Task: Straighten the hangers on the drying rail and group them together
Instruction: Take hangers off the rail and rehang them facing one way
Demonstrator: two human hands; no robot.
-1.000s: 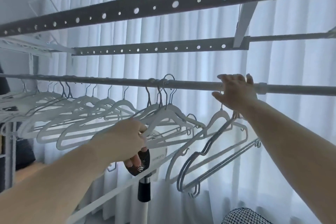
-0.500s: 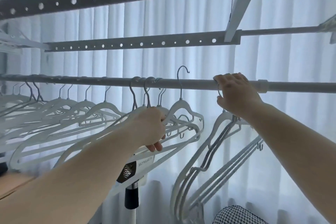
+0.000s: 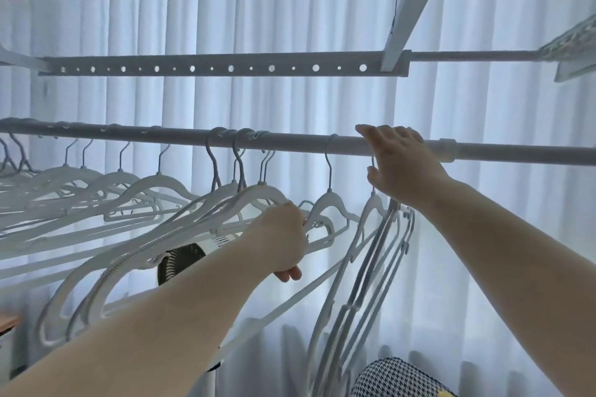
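A grey drying rail (image 3: 290, 142) runs across the view at hand height. Several white hangers (image 3: 129, 193) hang along its left and middle parts, tilted and overlapping. My left hand (image 3: 283, 238) is closed on the shoulder of a white hanger (image 3: 329, 200) whose hook sits on the rail in the middle. My right hand (image 3: 400, 164) rests on the rail further right, fingers around the hooks of a bundle of hangers (image 3: 371, 267) that dangles steeply below it.
Two perforated grey bars (image 3: 225, 66) of the rack run overhead. White curtains (image 3: 483, 235) fill the background. A fan on a stand (image 3: 180, 261) is behind the hangers. A black-and-white checked cloth (image 3: 396, 379) lies at the bottom right.
The hanger in my left hand was lifted off the rail, moved right and now hooks on the rail near the right bundle. The right hand stayed on the rail.
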